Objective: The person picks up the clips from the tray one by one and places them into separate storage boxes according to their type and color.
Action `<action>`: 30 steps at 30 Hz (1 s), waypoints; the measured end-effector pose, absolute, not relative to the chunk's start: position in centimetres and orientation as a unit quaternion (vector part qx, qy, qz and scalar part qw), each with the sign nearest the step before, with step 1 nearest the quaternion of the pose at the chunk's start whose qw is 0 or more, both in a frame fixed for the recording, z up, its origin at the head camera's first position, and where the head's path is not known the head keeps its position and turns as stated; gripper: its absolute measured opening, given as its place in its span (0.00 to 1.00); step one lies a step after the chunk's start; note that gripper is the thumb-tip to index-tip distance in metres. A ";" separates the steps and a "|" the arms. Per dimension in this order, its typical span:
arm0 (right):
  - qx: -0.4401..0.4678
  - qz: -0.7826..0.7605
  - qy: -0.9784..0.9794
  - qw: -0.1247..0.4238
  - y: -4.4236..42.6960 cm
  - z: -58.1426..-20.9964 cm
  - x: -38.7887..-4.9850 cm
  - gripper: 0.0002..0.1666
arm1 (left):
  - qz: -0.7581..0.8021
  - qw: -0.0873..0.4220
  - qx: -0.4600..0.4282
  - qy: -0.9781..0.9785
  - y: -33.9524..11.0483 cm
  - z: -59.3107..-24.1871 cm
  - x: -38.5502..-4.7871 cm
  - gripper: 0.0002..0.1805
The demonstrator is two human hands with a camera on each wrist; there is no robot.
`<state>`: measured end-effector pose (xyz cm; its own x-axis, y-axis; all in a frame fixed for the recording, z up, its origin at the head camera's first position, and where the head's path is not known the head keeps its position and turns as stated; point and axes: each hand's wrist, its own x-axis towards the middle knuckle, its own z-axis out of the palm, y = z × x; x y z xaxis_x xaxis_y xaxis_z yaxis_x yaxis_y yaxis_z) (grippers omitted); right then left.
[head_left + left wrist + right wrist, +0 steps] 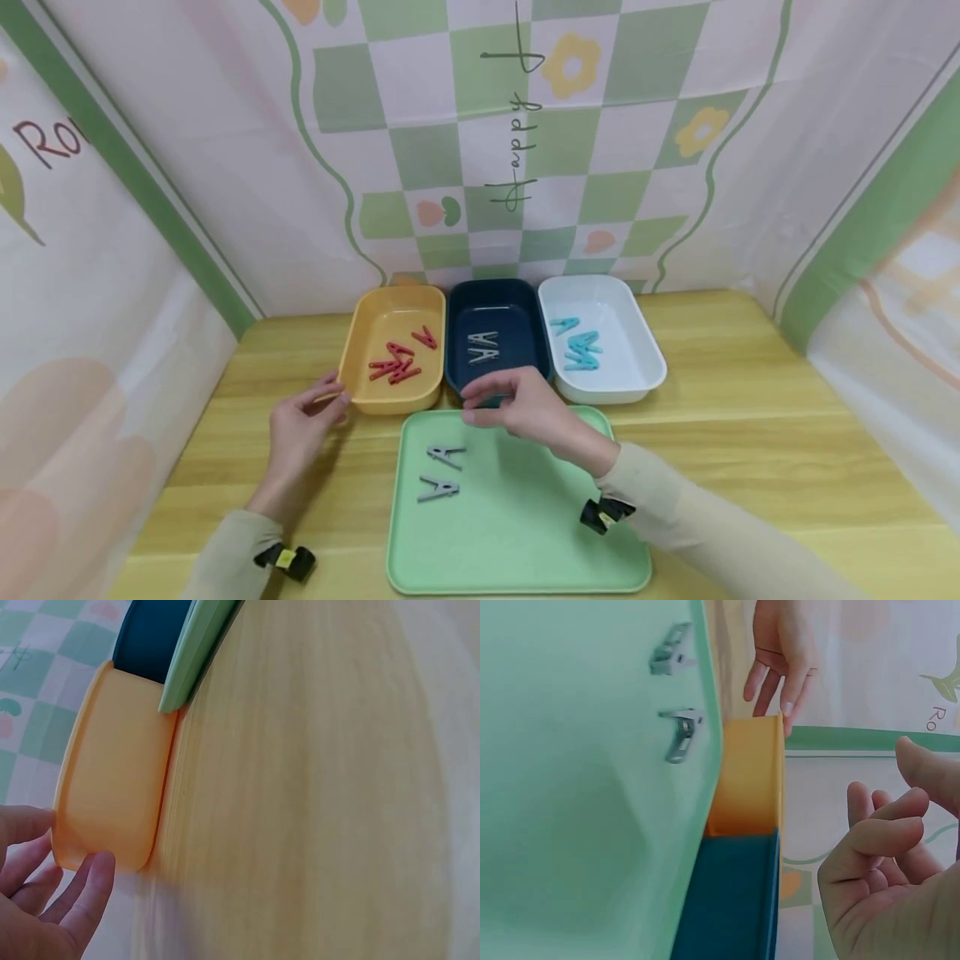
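My left hand (300, 429) rests its fingertips on the front left corner of a yellow bin (396, 310), its fingers loosely bent. Several red clothespins (405, 375) lie in that bin. Over the front rim of the navy bin (495, 307) hovers my right hand (528, 410), thumb and index finger apart and nothing between them. Two grey clothespins (483, 355) are inside the navy bin. Two more grey clothespins (444, 487) lie at the left of a light green tray (517, 533). The right wrist view also shows this pair of grey clothespins (682, 739).
A white bin (633, 358) with several light blue clothespins (583, 342) stands right of the navy one. All three bins sit side by side along the back of the wooden table (750, 467), before a patterned cloth (495, 150). The tray lies just in front of them.
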<state>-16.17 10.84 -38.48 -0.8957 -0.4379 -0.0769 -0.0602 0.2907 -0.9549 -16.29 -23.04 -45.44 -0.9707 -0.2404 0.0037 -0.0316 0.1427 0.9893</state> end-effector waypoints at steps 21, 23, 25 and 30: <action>-0.138 -0.548 0.807 0.172 14.0 -40.8 -14.3 0.14 | -0.647 0.105 0.078 -0.751 -23.0 -45.6 -16.4 0.16; -0.137 -0.544 0.810 0.171 14.1 -41.0 -14.2 0.15 | -0.647 0.104 0.079 -0.751 -23.0 -45.6 -16.4 0.17; -0.136 -0.544 0.811 0.169 14.3 -41.2 -14.0 0.15 | -0.647 0.100 0.081 -0.751 -23.0 -45.5 -16.4 0.17; -0.132 -0.548 0.811 0.156 14.4 -41.5 -13.8 0.15 | -0.647 0.090 0.088 -0.752 -22.9 -45.5 -16.4 0.18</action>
